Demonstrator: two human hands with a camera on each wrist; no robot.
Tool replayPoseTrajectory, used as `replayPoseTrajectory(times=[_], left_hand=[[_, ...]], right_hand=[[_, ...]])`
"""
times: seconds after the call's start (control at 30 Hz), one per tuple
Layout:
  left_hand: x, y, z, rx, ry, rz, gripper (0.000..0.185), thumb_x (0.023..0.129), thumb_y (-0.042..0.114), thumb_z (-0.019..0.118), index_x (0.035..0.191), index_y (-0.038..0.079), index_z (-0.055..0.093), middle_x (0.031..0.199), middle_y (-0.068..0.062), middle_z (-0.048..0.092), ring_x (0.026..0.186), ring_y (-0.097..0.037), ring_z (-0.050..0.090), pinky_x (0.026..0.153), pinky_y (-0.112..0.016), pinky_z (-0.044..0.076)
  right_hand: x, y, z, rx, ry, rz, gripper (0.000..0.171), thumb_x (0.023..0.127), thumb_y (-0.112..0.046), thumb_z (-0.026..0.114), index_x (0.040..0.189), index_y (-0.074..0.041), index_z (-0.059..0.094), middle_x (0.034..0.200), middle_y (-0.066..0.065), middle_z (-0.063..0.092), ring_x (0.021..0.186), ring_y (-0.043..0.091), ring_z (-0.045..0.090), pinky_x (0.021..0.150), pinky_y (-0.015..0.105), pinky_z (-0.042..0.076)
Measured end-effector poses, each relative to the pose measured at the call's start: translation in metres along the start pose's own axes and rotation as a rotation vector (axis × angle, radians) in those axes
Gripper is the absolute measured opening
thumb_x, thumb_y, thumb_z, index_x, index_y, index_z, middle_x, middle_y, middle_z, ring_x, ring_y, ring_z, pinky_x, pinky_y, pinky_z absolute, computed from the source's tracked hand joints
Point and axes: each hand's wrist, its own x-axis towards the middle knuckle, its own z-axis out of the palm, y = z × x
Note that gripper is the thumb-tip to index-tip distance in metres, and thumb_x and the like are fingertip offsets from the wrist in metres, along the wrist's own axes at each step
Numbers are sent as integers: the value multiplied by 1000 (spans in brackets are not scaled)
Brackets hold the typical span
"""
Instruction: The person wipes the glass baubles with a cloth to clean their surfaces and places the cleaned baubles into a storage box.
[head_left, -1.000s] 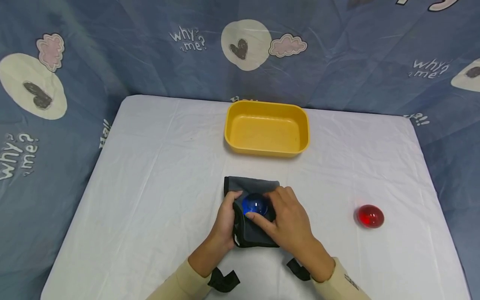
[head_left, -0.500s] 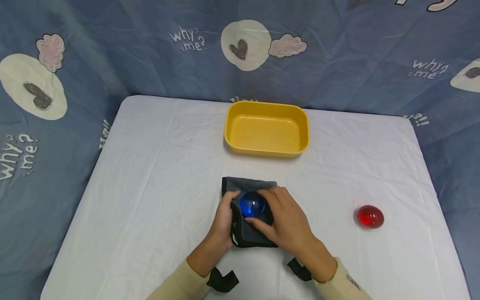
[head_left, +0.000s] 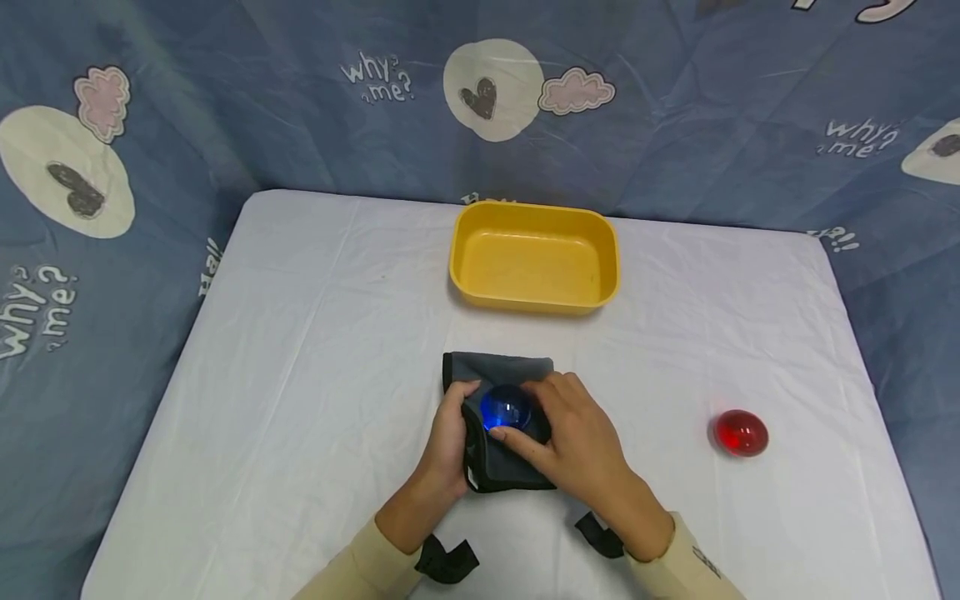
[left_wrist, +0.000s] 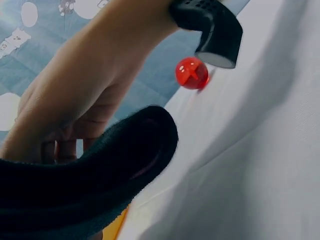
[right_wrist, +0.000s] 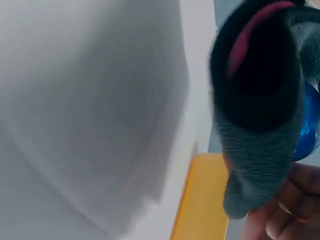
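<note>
A folded dark grey cloth [head_left: 517, 467] with black edging is held above the white table; it also fills much of the left wrist view as a dark fold [left_wrist: 115, 165]. My left hand [head_left: 447, 446] grips its left side, thumb on top. Against the cloth's upper face lies a clear blue ball [head_left: 504, 407], with my right hand [head_left: 581, 437] pinching it between thumb and fingers. In the right wrist view the blue ball [right_wrist: 307, 125] is partly hidden behind the grey cloth [right_wrist: 257, 165], whose fold shows a pink strip inside.
A yellow tray [head_left: 534, 304] stands behind the hands, near the table's back edge. To the right, a clear red ball [head_left: 741, 432] sits on the white tablecloth [head_left: 300, 417]. Blue printed fabric [head_left: 337, 142] hangs around the table's back and sides.
The cloth and blue ball have shifted slightly left with both hands. My right thumb slid down off the ball's lower edge, then came back up to it. The tray and red ball stayed put.
</note>
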Motion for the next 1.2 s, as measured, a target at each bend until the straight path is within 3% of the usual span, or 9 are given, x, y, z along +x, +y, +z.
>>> replayPoseTrajectory(times=[0.13,0.3,0.43,0.57,0.7,0.8,1.0,1.1,1.2], left_hand=[[0,3,0,-9,0,15,60,102,46,39,148,7,42,132,-9,55,112,-17,58,94,-30,50],[0,4,-1,-20,-27,2,59,102,45,37,146,7,42,131,-8,56,110,-16,59,93,-31,52],[-2,2,-2,-13,-24,-19,62,102,46,37,151,7,38,136,-10,52,114,-18,56,97,-34,50],[-4,0,-1,4,-2,-17,66,101,48,39,154,7,35,140,-12,47,118,-21,54,100,-35,48],[-4,-1,-1,17,-4,-21,67,101,48,39,154,7,34,139,-13,48,117,-21,55,99,-35,49],[-3,0,-1,11,-12,-18,66,102,48,39,155,8,34,140,-13,47,118,-21,54,100,-34,48],[-3,5,-3,-20,-36,10,65,103,48,36,154,8,34,144,-14,46,122,-20,53,101,-33,48],[-3,5,-4,-26,-45,7,63,103,48,35,151,6,36,138,-12,50,117,-19,56,97,-33,51],[-4,4,-5,-20,-40,-4,62,103,47,36,150,6,37,134,-10,52,114,-18,58,97,-33,52]], right_hand=[[0,-2,-2,-29,-21,-74,79,88,-52,82,143,-3,56,127,13,60,110,28,60,92,44,53],[0,-3,0,-28,-27,-126,71,84,-34,89,139,-2,58,126,13,58,108,27,60,93,43,53],[2,-2,2,19,-13,-93,66,85,-39,88,131,-2,60,119,10,59,104,22,61,91,40,54],[2,-2,4,37,4,-47,63,94,-58,71,122,-2,64,112,8,62,102,22,59,89,40,54],[2,-3,4,22,15,-8,68,97,-68,58,112,-3,68,104,6,64,96,22,57,82,38,53],[1,-3,2,18,9,-1,67,94,-67,64,114,-3,68,106,5,64,97,21,57,82,38,53],[-1,-2,-1,9,-37,-91,75,86,-47,85,143,-6,57,129,11,58,112,26,59,95,45,52],[-1,-1,0,13,-37,-130,70,87,-37,86,143,-8,57,129,11,58,112,27,60,95,45,52],[0,0,0,34,-29,-128,65,89,-39,85,139,-7,59,126,10,59,110,24,61,94,43,53]])
